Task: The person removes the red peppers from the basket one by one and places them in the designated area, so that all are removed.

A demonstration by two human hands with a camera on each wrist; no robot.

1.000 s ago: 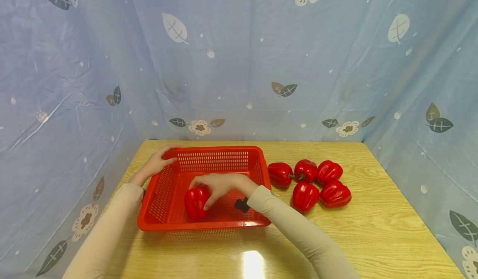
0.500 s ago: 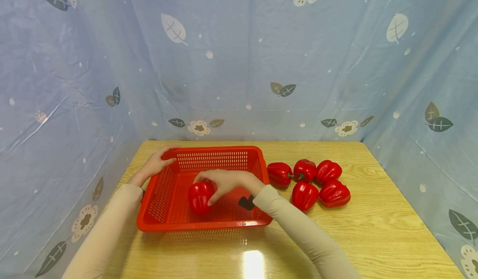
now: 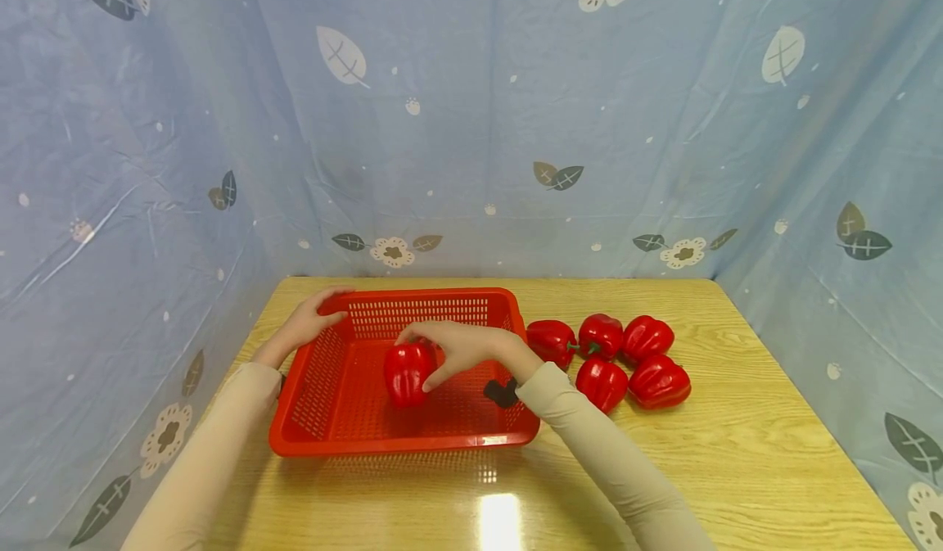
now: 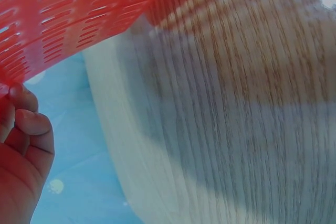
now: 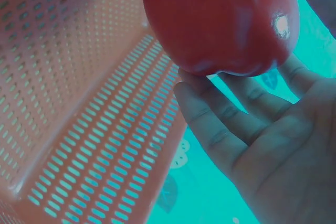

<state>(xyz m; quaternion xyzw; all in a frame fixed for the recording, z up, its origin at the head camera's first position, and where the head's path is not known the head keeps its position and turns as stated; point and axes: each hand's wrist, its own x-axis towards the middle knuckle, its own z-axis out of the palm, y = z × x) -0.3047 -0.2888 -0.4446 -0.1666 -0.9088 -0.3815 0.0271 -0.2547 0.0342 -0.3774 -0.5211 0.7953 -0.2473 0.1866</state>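
A red plastic basket (image 3: 401,446) with slotted walls stands on the left part of the table. My left hand (image 3: 305,323) grips its rim near the back left corner; in the left wrist view, the curled fingers (image 4: 35,123) meet the basket's wall. With fingers and thumb, my right hand (image 3: 464,346) holds a red bell pepper (image 3: 408,375) over the basket floor. In the right wrist view the pepper (image 5: 220,19) hangs clear of the basket's slotted wall (image 5: 105,129), the fingers around its lower end. No other pepper shows inside the basket.
Several red bell peppers (image 3: 602,383) lie close together on the wooden table (image 3: 737,420), just right of the basket. A blue patterned curtain (image 3: 471,166) surrounds the table at the back and sides.
My right hand has raised the bell pepper from the basket floor and carried it slightly right and away from me. My left hand stays on the rim.
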